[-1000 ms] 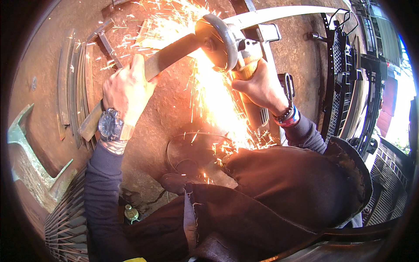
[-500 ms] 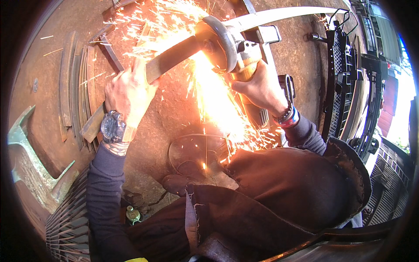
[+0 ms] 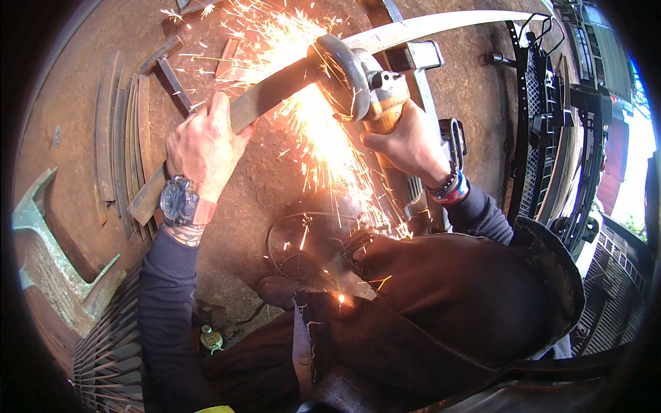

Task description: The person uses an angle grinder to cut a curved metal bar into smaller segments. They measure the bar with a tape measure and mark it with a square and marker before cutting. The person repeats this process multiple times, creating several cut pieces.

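My left hand [image 3: 205,146] is closed round a flat steel bar [image 3: 272,95], which slants from low left up to the right. My right hand [image 3: 407,141] grips the yellow body of an angle grinder [image 3: 387,103]. The grinder's guard [image 3: 352,72] and disc sit against the bar's upper right end. Bright sparks [image 3: 330,155] pour from the contact, down toward my lap and also up past the far side of the bar. Glare and the guard hide the exact cutting line. A dark leather apron [image 3: 454,296] covers my legs.
Several long metal strips [image 3: 127,144] lie on the floor at left, beside an angled steel piece [image 3: 173,86]. A green metal frame [image 3: 58,255] stands at lower left. Black metal racks [image 3: 533,124] line the right. A long pale curved strip [image 3: 447,24] runs behind the grinder.
The grinder has shifted slightly left and down. The spark stream is thinner and less glaring, with sparks now landing on the apron. My left hand has barely moved on the bar.
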Demonstrator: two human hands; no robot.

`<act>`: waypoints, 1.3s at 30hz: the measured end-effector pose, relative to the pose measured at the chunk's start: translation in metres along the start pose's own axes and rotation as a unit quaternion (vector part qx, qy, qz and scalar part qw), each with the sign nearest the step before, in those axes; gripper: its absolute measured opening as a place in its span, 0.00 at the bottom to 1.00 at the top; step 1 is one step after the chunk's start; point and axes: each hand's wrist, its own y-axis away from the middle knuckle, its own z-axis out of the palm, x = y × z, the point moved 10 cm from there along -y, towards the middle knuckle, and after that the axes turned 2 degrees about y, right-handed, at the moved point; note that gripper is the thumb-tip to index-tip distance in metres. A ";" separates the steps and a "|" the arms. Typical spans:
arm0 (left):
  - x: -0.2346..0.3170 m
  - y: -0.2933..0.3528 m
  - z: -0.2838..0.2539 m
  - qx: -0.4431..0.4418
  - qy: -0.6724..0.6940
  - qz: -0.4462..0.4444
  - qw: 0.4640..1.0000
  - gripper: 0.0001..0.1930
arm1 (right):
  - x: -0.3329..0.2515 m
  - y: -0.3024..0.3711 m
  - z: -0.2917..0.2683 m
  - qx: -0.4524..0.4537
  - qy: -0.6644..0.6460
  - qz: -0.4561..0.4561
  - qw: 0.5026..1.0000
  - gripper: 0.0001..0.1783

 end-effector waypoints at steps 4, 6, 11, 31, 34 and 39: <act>-0.002 0.003 0.003 -0.007 0.004 0.007 1.000 0.22 | -0.008 -0.004 -0.003 -0.013 -0.007 0.017 1.000 0.27; 0.000 0.001 0.001 -0.016 0.001 -0.002 1.000 0.22 | -0.011 -0.007 -0.005 -0.010 0.004 0.009 1.000 0.27; 0.002 0.000 -0.001 0.010 0.010 0.005 1.000 0.23 | -0.011 -0.007 -0.005 -0.002 -0.008 0.003 1.000 0.28; -0.021 -0.016 0.020 -0.001 -0.064 0.031 0.997 0.27 | 0.013 -0.001 0.008 -0.055 -0.142 0.004 0.988 0.32; -0.034 -0.025 0.059 -0.291 0.301 -0.063 0.906 0.23 | 0.015 -0.003 0.003 -0.053 -0.232 -0.028 0.971 0.27; -0.066 -0.028 0.022 0.022 0.039 0.045 0.998 0.27 | 0.013 0.001 -0.028 0.007 -0.226 -0.009 0.974 0.21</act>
